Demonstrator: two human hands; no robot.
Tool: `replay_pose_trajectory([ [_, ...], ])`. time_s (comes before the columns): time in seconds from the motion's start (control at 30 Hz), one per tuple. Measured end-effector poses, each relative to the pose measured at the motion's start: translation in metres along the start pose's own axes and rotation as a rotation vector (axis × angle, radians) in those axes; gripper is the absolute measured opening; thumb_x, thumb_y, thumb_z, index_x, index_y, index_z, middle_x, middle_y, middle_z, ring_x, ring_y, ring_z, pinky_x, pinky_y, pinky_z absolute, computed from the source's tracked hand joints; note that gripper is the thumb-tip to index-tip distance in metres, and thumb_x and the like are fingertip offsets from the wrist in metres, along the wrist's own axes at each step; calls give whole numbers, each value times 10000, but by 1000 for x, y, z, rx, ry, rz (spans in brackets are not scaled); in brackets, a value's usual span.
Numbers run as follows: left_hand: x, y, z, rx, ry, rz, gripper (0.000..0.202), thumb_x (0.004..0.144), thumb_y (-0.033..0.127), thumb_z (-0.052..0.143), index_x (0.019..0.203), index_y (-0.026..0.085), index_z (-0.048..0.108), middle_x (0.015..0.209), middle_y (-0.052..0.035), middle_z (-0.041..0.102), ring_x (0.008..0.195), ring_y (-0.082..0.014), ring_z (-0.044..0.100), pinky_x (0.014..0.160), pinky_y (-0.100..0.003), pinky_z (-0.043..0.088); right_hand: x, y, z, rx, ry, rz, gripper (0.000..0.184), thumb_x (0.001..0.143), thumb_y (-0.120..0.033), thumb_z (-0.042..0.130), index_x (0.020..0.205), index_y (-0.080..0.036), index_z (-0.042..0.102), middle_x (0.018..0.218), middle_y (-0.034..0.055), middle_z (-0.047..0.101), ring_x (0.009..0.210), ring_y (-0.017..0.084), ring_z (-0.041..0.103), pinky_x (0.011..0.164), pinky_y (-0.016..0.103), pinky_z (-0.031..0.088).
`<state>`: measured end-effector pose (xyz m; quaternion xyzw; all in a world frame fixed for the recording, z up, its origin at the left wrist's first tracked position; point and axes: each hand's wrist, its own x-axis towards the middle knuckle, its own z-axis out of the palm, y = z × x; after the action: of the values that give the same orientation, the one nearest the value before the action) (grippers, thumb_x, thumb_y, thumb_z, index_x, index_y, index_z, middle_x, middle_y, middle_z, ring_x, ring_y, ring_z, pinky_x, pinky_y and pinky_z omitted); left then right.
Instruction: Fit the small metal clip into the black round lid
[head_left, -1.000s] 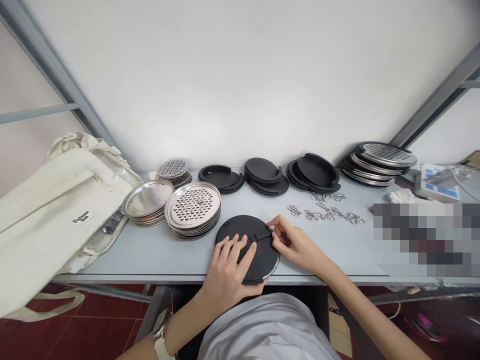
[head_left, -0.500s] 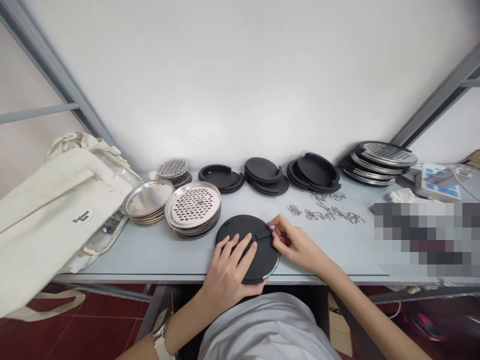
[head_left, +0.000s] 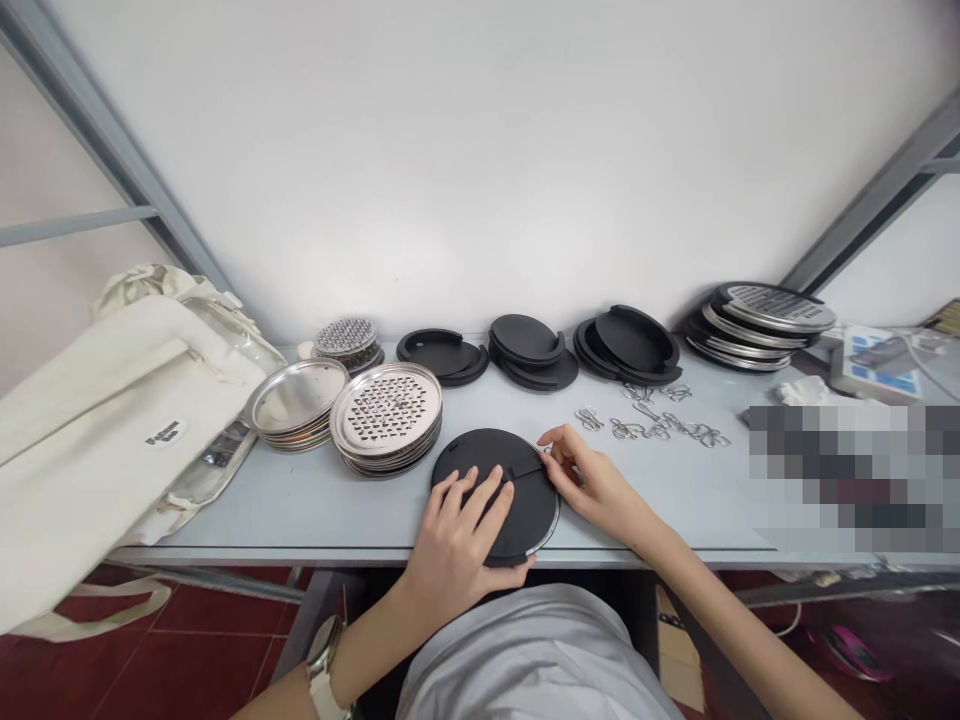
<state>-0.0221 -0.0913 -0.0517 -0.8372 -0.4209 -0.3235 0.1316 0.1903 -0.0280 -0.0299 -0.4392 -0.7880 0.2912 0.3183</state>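
Observation:
A black round disc (head_left: 525, 515) with a silver rim showing on its right side lies near the table's front edge. My left hand (head_left: 457, 535) holds it, fingers spread over the top and thumb along the near edge. At the disc's upper right rim, beside a straight slot, the fingertips of my right hand (head_left: 589, 485) pinch a small metal piece, mostly hidden, likely a bent wire clip. Several loose wire clips (head_left: 656, 428) lie beyond my right hand. To the left stands a stack of perforated metal grater plates (head_left: 386, 405).
Plain metal discs (head_left: 296, 395) and small grater plates (head_left: 345, 337) stand at the left by a cream bag (head_left: 112, 400). Black round holders (head_left: 525, 340) line the wall. Assembled graters (head_left: 772, 305) are stacked at right, near a white-and-blue device (head_left: 874, 365).
My right fingers have shifted slightly at the disc's rim, and less of the metal piece shows between them. My left hand and the disc have stayed almost still.

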Motion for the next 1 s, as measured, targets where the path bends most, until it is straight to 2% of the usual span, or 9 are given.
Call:
replay_pose_trajectory([
  [0.2, -1, 0, 1, 0, 2, -9, 568, 772, 446, 650, 1259, 160, 584, 1287, -111, 596, 1157, -286, 546, 1021, -446, 386, 3, -1, -2, -17, 89, 5, 185, 960, -402, 450, 1017, -228, 483, 684, -21, 519, 625, 163, 520, 604, 274, 437],
  [0.43, -1, 0, 1, -29, -8, -9, 547, 810, 429, 615, 1277, 149, 566, 1329, -85, 569, 1167, -294, 528, 1028, -451, 361, 3, -2, -3, -12, 93, -46, 194, 970, -315, 447, 996, -219, 613, 859, 56, 618, 763, 189, 600, 707, 311, 488],
  [0.67, -2, 0, 1, -47, -19, -17, 553, 818, 442, 613, 1283, 147, 561, 1346, -75, 556, 1179, -300, 516, 1037, -456, 346, 2, -3, -4, -9, 65, -56, 190, 977, -270, 422, 1029, -225, 599, 957, 74, 639, 865, 204, 614, 792, 339, 494],
  [0.87, -1, 0, 1, -34, -10, -12, 555, 809, 442, 620, 1277, 149, 567, 1331, -91, 567, 1174, -298, 526, 1035, -453, 353, 1, 0, -4, -44, 93, -20, 191, 975, -282, 433, 1060, -219, 591, 851, 48, 602, 783, 185, 589, 739, 311, 494],
  [1.0, -1, 0, 1, -22, -2, -12, 553, 806, 447, 617, 1272, 153, 571, 1322, -93, 574, 1169, -295, 533, 1027, -449, 364, 1, 0, -3, -2, 101, -19, 164, 967, -289, 455, 1014, -216, 594, 821, 32, 616, 741, 173, 586, 707, 291, 488],
])
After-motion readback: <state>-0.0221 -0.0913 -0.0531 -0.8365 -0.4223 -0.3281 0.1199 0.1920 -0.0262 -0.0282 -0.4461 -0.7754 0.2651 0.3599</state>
